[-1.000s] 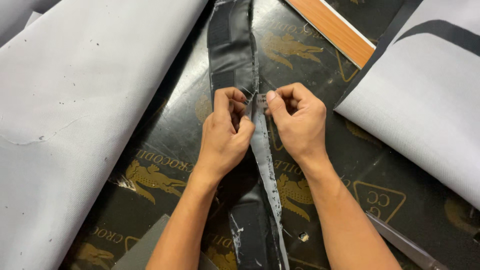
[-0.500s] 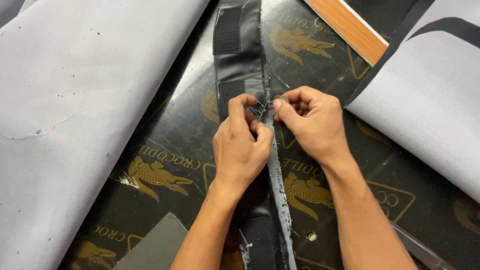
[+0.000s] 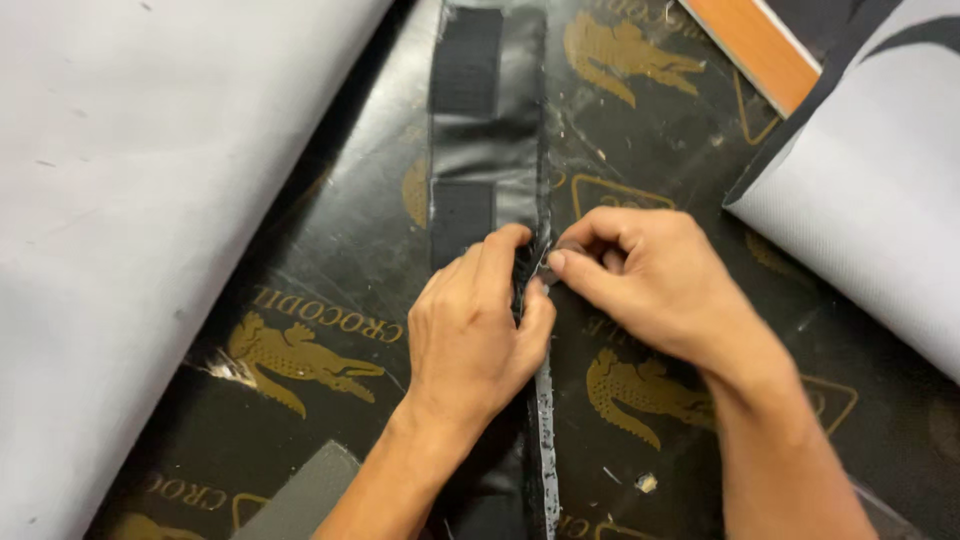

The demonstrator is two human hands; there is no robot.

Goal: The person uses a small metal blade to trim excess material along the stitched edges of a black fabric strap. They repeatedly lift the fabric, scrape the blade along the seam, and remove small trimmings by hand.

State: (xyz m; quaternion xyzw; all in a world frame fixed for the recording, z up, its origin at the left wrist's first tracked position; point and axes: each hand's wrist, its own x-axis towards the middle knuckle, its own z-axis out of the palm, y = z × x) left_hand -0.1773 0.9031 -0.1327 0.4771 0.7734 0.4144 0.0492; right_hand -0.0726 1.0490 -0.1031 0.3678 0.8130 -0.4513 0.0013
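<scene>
Left hand (image 3: 470, 330) and right hand (image 3: 645, 280) pinching grey edge tape (image 3: 545, 420) on black strip (image 3: 487, 150); uneven pull likely tears tape.

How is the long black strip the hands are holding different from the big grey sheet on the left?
The black strip is narrow and glossy; the grey sheet is wide and dull. The strip carries darker matte patches; the sheet looks plain. The left hand and right hand pinch the strip's edge, while nothing touches the sheet. Both lie on the black printed surface.
</scene>
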